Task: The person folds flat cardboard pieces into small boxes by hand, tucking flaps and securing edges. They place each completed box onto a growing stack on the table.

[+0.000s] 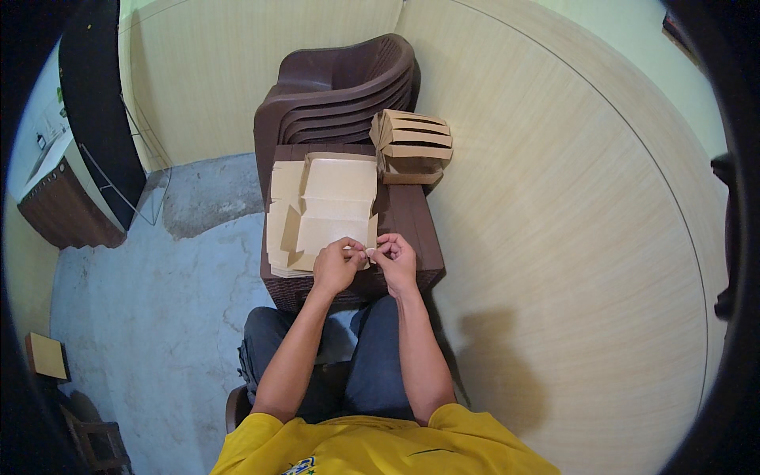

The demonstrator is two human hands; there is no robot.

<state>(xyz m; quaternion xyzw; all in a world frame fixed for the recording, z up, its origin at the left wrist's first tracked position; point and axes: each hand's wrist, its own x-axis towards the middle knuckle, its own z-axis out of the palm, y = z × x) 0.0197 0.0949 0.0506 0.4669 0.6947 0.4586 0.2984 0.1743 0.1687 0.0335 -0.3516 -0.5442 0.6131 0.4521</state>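
Note:
A brown cardboard box (pixel 336 226), partly folded up with its lid laid back, lies on top of flat cardboard blanks (pixel 285 184) on a dark brown table. My left hand (pixel 337 264) is closed at the near right corner of the box, its fingers pinching the cardboard there. On the other side of that same corner, my right hand (pixel 395 259) also pinches the edge, thumb and forefinger together. The fingertips of both hands nearly meet. Exactly how the tabs sit between them is too small to tell.
Folded cardboard boxes (pixel 417 142) are stacked at the table's far right, by the wood-panelled wall (pixel 570 237). Behind the table (pixel 412 218) stands a stack of brown plastic chairs (pixel 340 95). A brown-fronted cabinet (pixel 71 202) is at the far left.

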